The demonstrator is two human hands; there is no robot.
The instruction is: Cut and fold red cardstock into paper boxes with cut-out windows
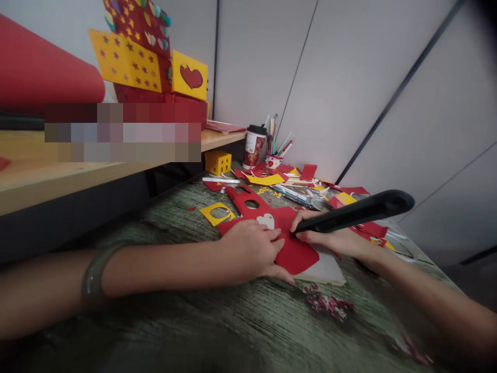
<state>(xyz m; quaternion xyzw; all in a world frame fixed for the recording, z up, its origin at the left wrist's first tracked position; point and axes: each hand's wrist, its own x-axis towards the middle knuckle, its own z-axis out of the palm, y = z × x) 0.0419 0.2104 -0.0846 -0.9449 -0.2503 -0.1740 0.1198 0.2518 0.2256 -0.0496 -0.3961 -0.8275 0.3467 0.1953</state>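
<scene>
My right hand (324, 235) is closed around a thick black pen-like craft tool (361, 210). Its narrow tip meets a sheet of red paper (298, 254), and its long handle slants up to the right. My left hand (252, 248) lies flat over the left part of this sheet, fingers stretched out and thumb near its front edge. A small white scalloped cutout (266, 221) rests on the red paper just beyond those fingers. Beneath the sheet is a pale pad (328, 269), showing at the front right. The red paper has a round hole farther back.
A yellow square with a round hole (218, 213) lies left of the red sheet. Behind are paper scraps (266, 179), pens (293, 194), a lidded cup (254, 147) and a pen holder (274, 161). A wooden shelf (23, 184) at left bears a decorated box (134, 62).
</scene>
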